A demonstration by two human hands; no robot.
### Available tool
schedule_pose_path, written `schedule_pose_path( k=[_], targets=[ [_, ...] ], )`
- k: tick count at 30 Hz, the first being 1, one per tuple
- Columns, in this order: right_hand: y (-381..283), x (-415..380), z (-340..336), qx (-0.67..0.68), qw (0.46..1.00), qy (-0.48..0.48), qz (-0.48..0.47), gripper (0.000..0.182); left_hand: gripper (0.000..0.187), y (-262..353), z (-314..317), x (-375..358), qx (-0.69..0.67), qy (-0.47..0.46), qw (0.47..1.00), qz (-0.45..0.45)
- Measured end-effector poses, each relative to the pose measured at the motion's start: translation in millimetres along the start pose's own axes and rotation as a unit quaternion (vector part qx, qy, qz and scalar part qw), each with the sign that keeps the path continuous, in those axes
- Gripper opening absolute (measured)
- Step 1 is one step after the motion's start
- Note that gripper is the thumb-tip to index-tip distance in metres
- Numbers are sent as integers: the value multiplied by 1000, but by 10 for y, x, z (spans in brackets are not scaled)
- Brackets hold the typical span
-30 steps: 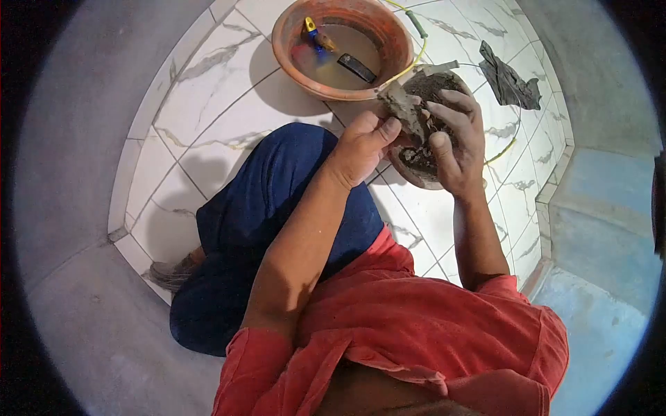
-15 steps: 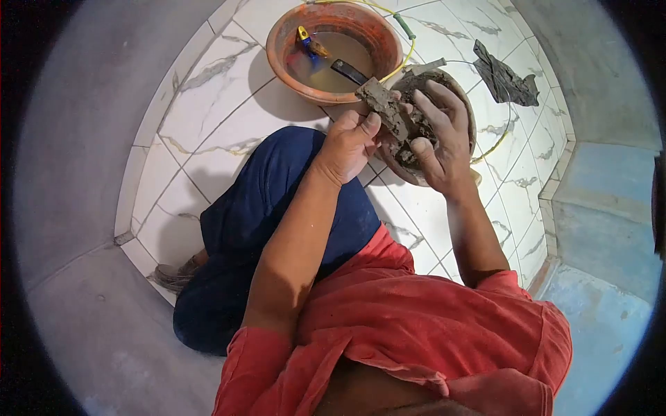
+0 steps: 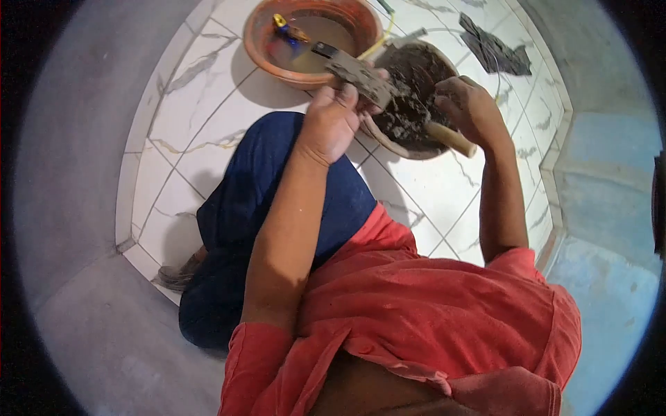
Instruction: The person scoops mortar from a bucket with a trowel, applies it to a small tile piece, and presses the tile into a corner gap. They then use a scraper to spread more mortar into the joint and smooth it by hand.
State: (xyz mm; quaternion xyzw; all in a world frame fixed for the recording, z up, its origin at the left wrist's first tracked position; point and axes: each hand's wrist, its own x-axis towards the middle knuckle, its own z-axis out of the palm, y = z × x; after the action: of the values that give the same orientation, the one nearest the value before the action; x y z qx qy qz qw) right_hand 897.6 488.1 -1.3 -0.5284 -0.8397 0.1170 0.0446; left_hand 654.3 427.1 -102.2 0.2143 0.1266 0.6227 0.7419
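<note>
My left hand (image 3: 334, 123) is closed around a flat, mortar-covered piece (image 3: 361, 82), held tilted above the near left rim of a round bowl. Dark wet mortar (image 3: 416, 87) fills much of this bowl (image 3: 388, 147). A wooden handle (image 3: 451, 139) pokes out over the bowl's lower right rim. At the right rim is my right hand (image 3: 468, 111), off the flat piece, with its fingers curled and greyed by mortar; whether they hold anything is too small to make out.
An orange basin (image 3: 258, 52) of murky water, with a yellow and blue tool (image 3: 281, 24) inside, stands at the upper left. A dark crumpled sheet (image 3: 496, 52) and a thin cable lie on the marbled tiles (image 3: 201, 125). Grey walls enclose the floor.
My right hand has left the flat piece and moved right to the bowl's rim, its fingers curling. My left hand with the piece has shifted slightly left. The wooden handle now shows more fully.
</note>
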Motion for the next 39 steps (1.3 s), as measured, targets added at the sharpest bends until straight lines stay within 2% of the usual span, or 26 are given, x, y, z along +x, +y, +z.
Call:
schedule_pose_path(
  k=[1,2,4,6,8,9,10,12,15,19,21,22,24,28,31,34,39],
  targets=[
    [32,-20,-18,-20,998,-54,9,26,51,9,-10,6,-4,3,1000,6],
    [38,-71,-31,-18,998,-56,19,26,52,20,-29,16,-6,7,1000,15],
    [-9,-88,-34,-110,980,-155,56,29,53,21,-54,22,0,1,1000,18],
    [59,-121,145,-136,978,-156,41,32,51,23,-59,29,6,23,999,34],
    [56,-106,240,-214,930,-293,65,38,50,16,-72,51,9,15,999,34],
    [306,-158,449,-249,925,-283,-53,34,50,16,-73,60,12,23,999,42],
    [303,-164,446,-246,926,-283,-49,34,49,10,-66,60,15,33,998,49],
    [258,-108,450,-241,930,-276,41,31,50,3,-64,65,17,45,997,57],
    [205,-78,475,-230,944,-229,60,27,49,20,-50,73,13,61,996,63],
    [352,-87,485,-211,951,-225,12,25,47,20,-23,79,18,66,994,81],
    [360,-108,439,-155,978,-141,-2,24,48,15,-35,72,20,73,994,80],
    [298,-71,391,-154,978,-142,-1,24,47,1,-51,80,25,77,994,74],
    [139,10,290,-194,957,-218,0,27,47,-42,-56,94,29,78,995,62],
    [243,109,562,-181,953,-244,-7,29,44,-64,-49,119,49,131,989,45],
    [267,83,696,-148,960,-233,46,31,41,-86,-72,131,54,154,986,24],
    [211,78,730,-149,964,-220,31,32,37,-110,-112,168,65,154,986,12],
    [344,105,788,-131,963,-229,-59,32,31,-145,-133,239,110,131,985,16]
  ],
)
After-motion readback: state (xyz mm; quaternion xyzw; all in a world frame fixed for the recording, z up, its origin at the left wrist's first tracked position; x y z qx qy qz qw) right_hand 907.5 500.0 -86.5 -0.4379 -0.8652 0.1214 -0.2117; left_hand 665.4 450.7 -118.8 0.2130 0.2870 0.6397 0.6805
